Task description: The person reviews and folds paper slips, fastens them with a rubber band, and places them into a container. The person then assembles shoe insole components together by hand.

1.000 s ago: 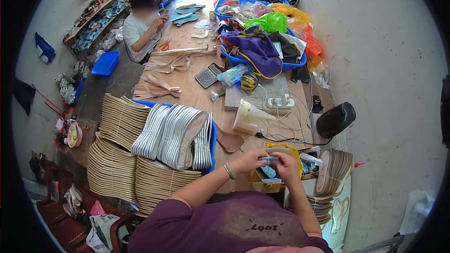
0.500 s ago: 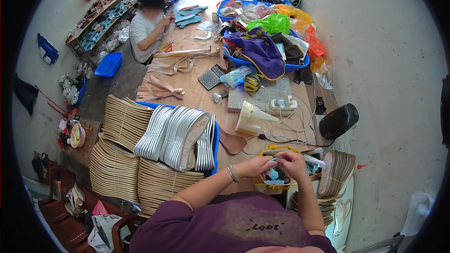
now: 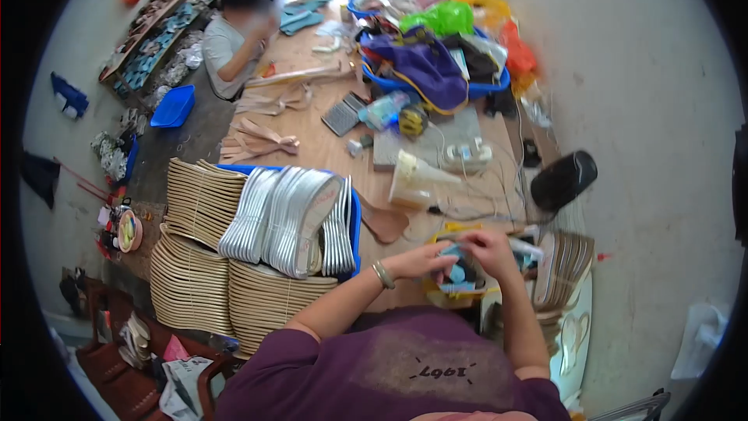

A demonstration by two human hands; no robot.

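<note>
My left hand (image 3: 423, 260) and my right hand (image 3: 488, 252) meet over a small yellow box (image 3: 441, 291) at the near edge of the wooden table (image 3: 327, 148). Both pinch a small light-blue piece (image 3: 455, 253) between their fingertips. More blue bits and dark items lie inside the box. A bracelet sits on my left wrist. The frame is blurred, so the piece's shape stays unclear.
A blue bin (image 3: 354, 218) of silver insoles (image 3: 292, 218) stands left of my hands, beside bundled tan insoles (image 3: 195, 265). A stack of soles (image 3: 565, 265) is at right, near a black speaker (image 3: 562, 179). A seated person (image 3: 230, 39) works at the far left.
My hands have dropped slightly closer to the yellow box, still together on the blue piece. The camera has tilted, shifting the whole scene upward.
</note>
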